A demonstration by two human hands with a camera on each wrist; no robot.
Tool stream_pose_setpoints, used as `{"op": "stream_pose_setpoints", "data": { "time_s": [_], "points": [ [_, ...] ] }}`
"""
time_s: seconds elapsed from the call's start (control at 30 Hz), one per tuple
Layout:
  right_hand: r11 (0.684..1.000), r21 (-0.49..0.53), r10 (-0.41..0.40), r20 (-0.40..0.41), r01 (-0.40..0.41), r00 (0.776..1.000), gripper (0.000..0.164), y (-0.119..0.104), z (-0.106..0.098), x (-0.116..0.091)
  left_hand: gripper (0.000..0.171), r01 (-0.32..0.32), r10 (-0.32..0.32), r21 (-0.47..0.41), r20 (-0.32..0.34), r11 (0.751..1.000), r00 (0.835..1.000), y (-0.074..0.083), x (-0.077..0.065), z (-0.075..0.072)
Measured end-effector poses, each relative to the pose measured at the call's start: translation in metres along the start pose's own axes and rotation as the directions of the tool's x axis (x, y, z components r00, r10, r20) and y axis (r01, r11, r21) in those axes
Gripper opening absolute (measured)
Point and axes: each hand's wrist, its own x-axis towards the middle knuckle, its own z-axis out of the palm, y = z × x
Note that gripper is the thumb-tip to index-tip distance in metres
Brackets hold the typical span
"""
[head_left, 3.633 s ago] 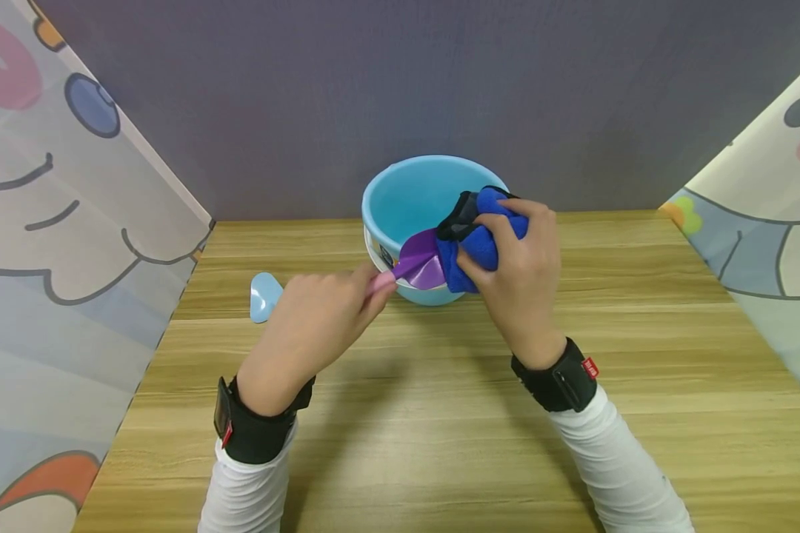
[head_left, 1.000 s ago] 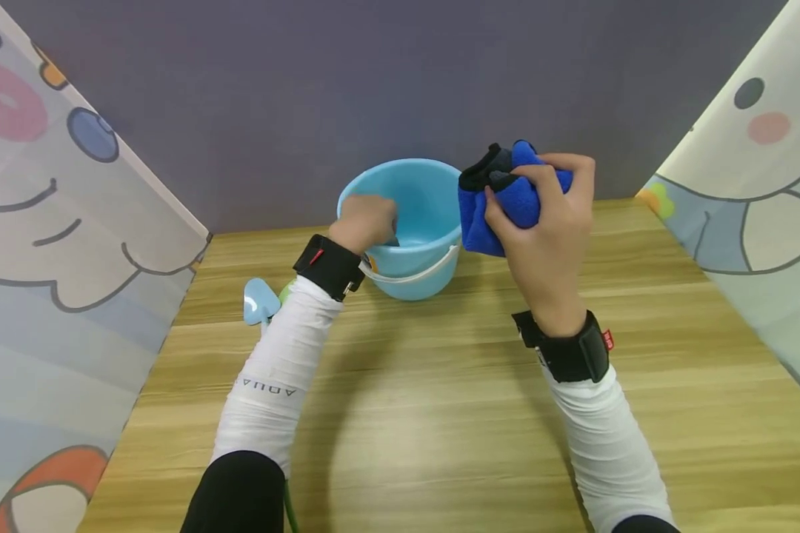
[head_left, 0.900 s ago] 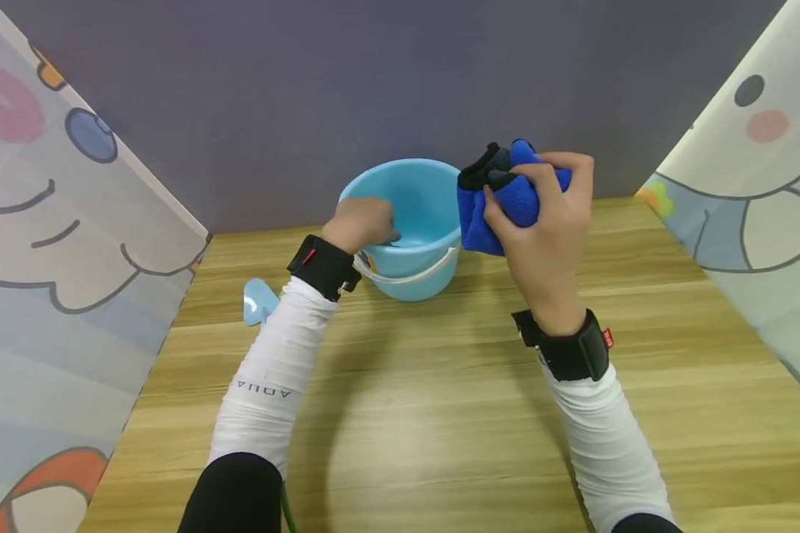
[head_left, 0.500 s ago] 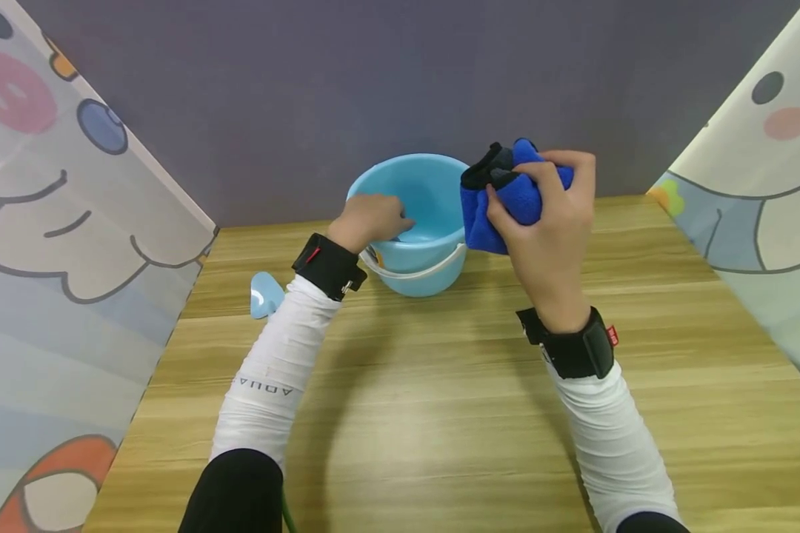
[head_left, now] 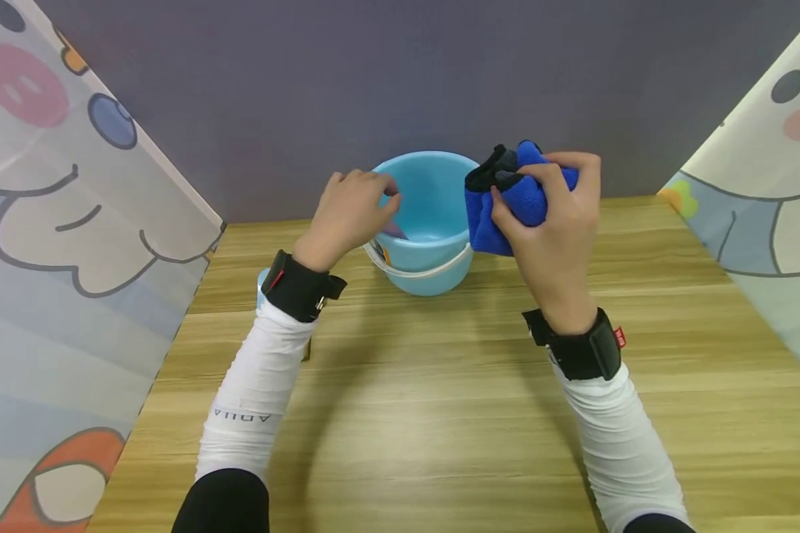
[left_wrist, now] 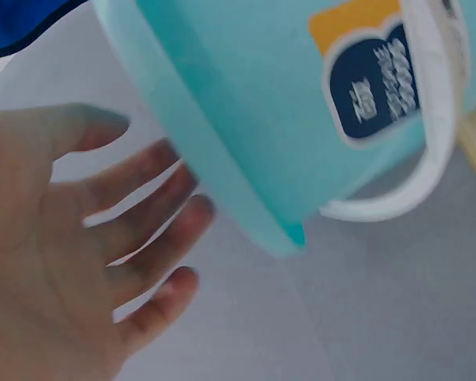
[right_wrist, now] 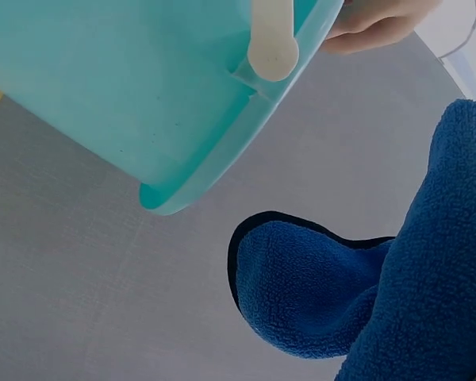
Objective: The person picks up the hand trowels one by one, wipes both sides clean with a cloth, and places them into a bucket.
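Observation:
Above the left rim of the light-blue bucket (head_left: 433,255), my left hand (head_left: 353,207) hangs with loosely bent fingers. In the left wrist view those fingers (left_wrist: 155,254) are spread beside the bucket's rim and hold nothing. Inside the bucket a purple piece of the toy shovel (head_left: 393,231) shows below the hand; the rest of it is hidden. My right hand (head_left: 556,229) grips a bunched blue cloth (head_left: 496,226) with black edging, to the right of the bucket. A fold of this cloth (right_wrist: 309,286) fills part of the right wrist view, apart from the bucket.
A light-blue toy shovel (head_left: 261,287) lies on the wooden table (head_left: 400,414) at left, mostly covered by my left wrist. The bucket's white handle (head_left: 423,274) hangs down in front. A grey wall (head_left: 307,96) stands behind, with cartoon-printed panels (head_left: 27,222) at both sides.
My left hand held the purple shovel against the cloth, then reached into the bucket. Now it has risen out, with the shovel let go inside. The right hand moved up and right with the cloth.

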Motion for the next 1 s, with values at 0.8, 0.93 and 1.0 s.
{"op": "stream_pose_setpoints", "data": {
  "time_s": [0.8,0.93,1.0],
  "points": [
    [0.997,-0.066,0.028,0.041,-0.026,0.999,0.034,0.002,-0.008,-0.007,0.054,0.353,-0.397,0.216,0.215,0.91,0.892,-0.088,-0.141,0.108],
    [0.996,-0.07,0.056,0.039,-0.053,0.998,0.034,0.001,-0.009,-0.008,0.055,0.334,-0.378,0.193,0.284,0.923,0.881,-0.089,-0.138,0.114],
    [0.995,-0.078,0.062,0.039,-0.059,0.997,0.034,0.001,-0.009,-0.007,0.054,0.331,-0.372,0.177,0.312,0.927,0.874,-0.088,-0.136,0.114]
  ]
}}
